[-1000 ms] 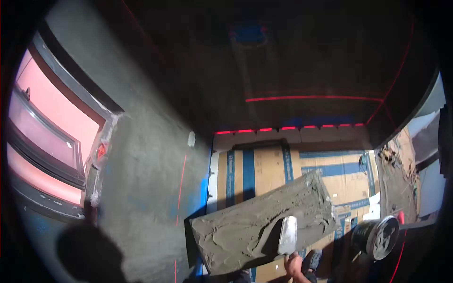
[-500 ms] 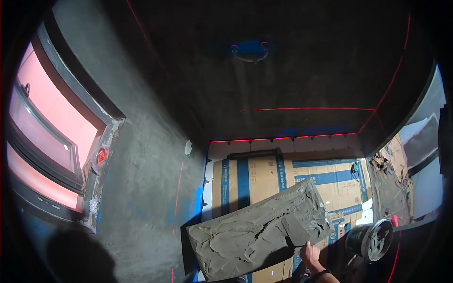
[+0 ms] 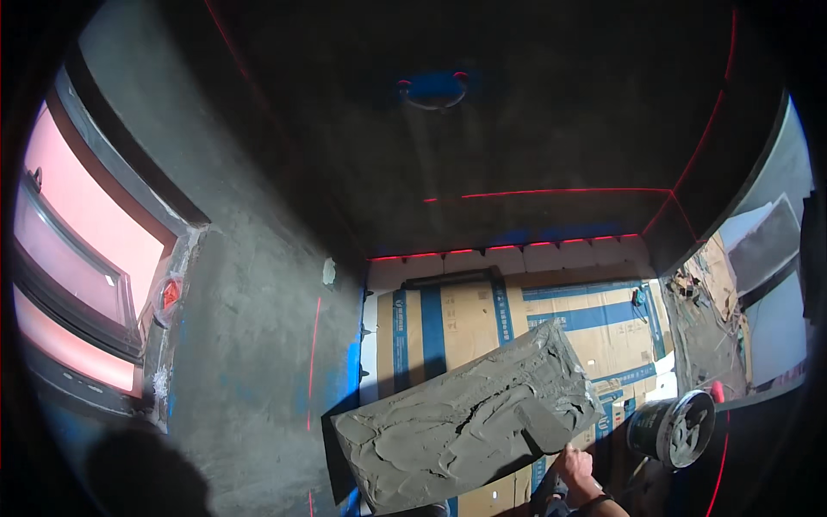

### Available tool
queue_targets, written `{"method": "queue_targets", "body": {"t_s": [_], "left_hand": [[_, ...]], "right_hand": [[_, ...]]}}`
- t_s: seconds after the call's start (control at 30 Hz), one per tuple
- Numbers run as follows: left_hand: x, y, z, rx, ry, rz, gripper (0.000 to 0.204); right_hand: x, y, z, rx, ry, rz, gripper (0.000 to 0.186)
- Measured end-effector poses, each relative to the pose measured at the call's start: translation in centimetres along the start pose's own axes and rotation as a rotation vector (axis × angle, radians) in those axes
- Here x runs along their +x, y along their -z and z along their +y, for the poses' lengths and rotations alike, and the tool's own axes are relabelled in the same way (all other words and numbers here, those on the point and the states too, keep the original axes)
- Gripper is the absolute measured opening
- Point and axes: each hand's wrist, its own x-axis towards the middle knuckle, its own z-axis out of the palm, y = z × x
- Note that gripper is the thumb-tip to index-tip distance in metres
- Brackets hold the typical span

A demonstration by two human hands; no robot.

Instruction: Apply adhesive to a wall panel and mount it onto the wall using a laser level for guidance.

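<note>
A large rectangular slab [image 3: 413, 435] thickly coated in grey, ridged mortar lies at a slant over cardboard in the lower middle. My right hand [image 3: 575, 470] is closed round the handle of a trowel at its lower right; the mortar-smeared blade [image 3: 541, 426] rests on or just over the coating, hard to tell apart from it. Right of the slab a black bucket [image 3: 646, 431] holds grey mortar. My left hand is not in view.
Blue-banded cardboard [image 3: 457, 323] covers the floor. On the left are a grey wall [image 3: 241, 362] and a window [image 3: 86, 250]. Red laser lines cross the dark walls. A debris-strewn sill or ledge [image 3: 706, 345] and a pale opening [image 3: 767, 284] are at the right.
The trowel's bright blade, earlier pointing up the picture, has turned and moved right onto the mortar, now grey and tilted up-left. My right hand has moved right and the view has shifted slightly.
</note>
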Motion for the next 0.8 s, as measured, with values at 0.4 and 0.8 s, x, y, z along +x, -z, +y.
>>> {"method": "queue_targets", "body": {"t_s": [0.4, 0.8], "left_hand": [[-1.6, 1.8, 2.3, 0.188, 0.026, 0.365, 0.020], [-3.4, 2.2, 0.9, 0.145, 0.034, -0.029, 0.021]], "right_hand": [[-0.5, 3.7, 0.8, 0.414, -0.285, -0.063, 0.032], [0.8, -2.4, -2.6, 0.229, 0.075, -0.152, 0.020]]}}
